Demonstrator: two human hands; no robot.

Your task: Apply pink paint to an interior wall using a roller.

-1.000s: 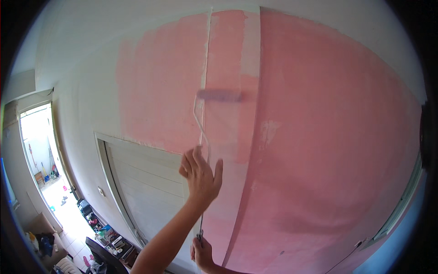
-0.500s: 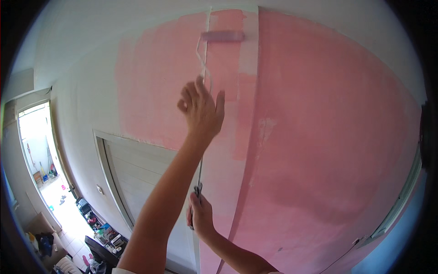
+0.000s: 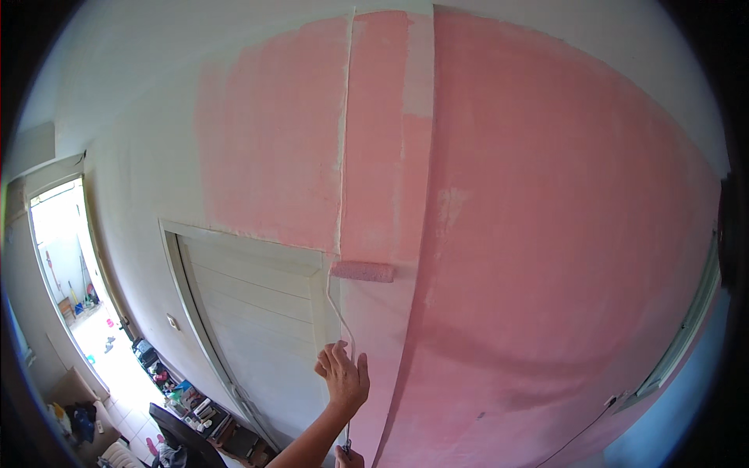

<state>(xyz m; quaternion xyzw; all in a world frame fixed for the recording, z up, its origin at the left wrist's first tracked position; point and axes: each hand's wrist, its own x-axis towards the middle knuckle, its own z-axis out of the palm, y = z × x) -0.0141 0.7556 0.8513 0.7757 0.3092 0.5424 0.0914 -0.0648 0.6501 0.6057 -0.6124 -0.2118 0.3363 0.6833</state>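
Observation:
A paint roller with a pink-coated sleeve (image 3: 361, 271) lies level against the narrow wall strip beside the door's upper right corner. Its thin white bent frame runs down behind my left hand (image 3: 344, 378). That hand has its back toward me, the fingers loosely bent and the thumb held apart; the palm's contact with the rod is hidden. Below it, at the lower edge, my right hand (image 3: 350, 459) is closed around the roller's handle, mostly cut off by the picture. Fresh pink paint (image 3: 273, 140) covers the wall above the door, with a paler unpainted patch (image 3: 419, 70) by the corner.
A pale closed door (image 3: 250, 312) stands left of the roller. A vertical white cable strip (image 3: 343, 156) runs down the wall. At lower left are a cluttered low shelf (image 3: 207, 417), a dark chair back (image 3: 179, 437) and a bright open doorway (image 3: 70, 257). A wide pink wall (image 3: 562, 218) fills the right.
The roller has come down the wall from near the ceiling to beside the door's top corner. Both my hands have dropped with it, the right one now at the picture's lower edge.

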